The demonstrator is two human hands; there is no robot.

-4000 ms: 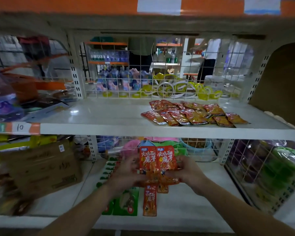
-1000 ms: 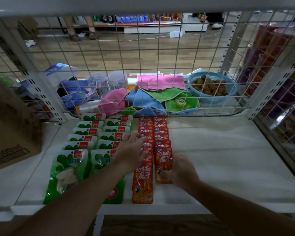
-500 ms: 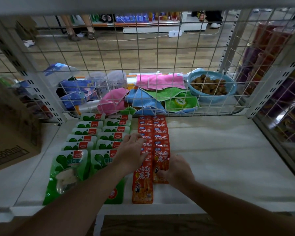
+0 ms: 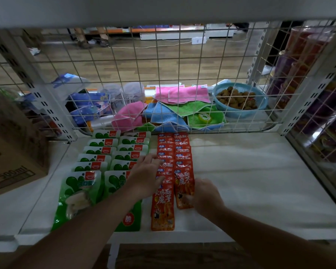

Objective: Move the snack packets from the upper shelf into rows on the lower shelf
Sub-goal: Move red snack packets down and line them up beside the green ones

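Observation:
Two rows of overlapping red snack packets (image 4: 175, 150) run front to back on the white lower shelf (image 4: 250, 181). My left hand (image 4: 145, 171) lies flat with straight fingers on the left red row, just behind its front packet (image 4: 162, 208). My right hand (image 4: 206, 197) has curled fingers pinching the near end of the front packet of the right row (image 4: 183, 183). Only the underside of the upper shelf (image 4: 163, 8) shows at the top, and its packets are out of view.
Two rows of green packets (image 4: 97, 158) lie left of the red rows. A cardboard box (image 4: 10, 162) stands at the far left. A wire mesh (image 4: 163, 74) closes the back, with folded cloths (image 4: 182, 94) and a blue basket (image 4: 241, 113) behind it. Mesh also lines the right side.
Four seconds ago both hands held red packets below the upper shelf. Over the last second my right hand slid the right row's front packet back. The left hand stayed flat on the left row.

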